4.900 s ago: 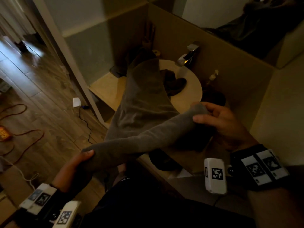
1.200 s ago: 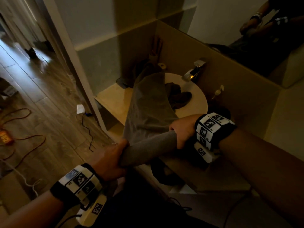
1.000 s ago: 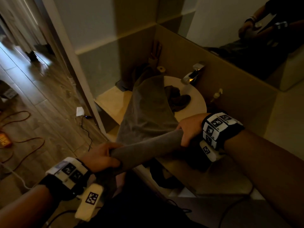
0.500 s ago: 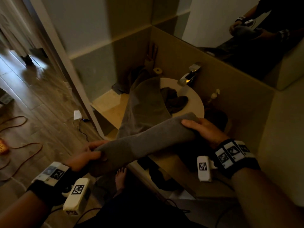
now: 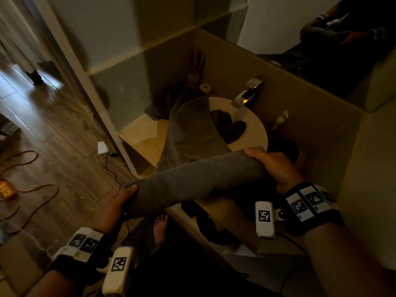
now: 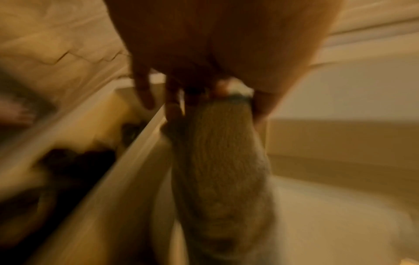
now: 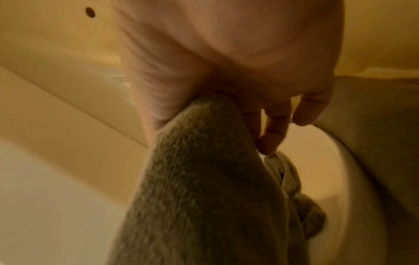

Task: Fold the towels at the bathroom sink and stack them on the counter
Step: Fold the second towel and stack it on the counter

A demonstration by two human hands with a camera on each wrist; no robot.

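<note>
Blurred view: left hand [image 6: 217, 53] pinches end of grey towel [image 6: 222, 161] between thumb and fingers [image 6: 145, 93]; towel stretches away from camera. Pale counter edge [image 6: 127, 161] runs diagonally beside it, dark cloth [image 6: 77, 166] beyond.

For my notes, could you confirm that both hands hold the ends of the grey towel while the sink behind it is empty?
Not quite: the sink is not empty; the head view shows a dark cloth in it. The left hand and right hand do hold the grey towel by its ends.

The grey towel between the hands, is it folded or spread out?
Folded. The grey towel hangs doubled as a thick narrow band, left hand and right hand gripping its ends.
</note>
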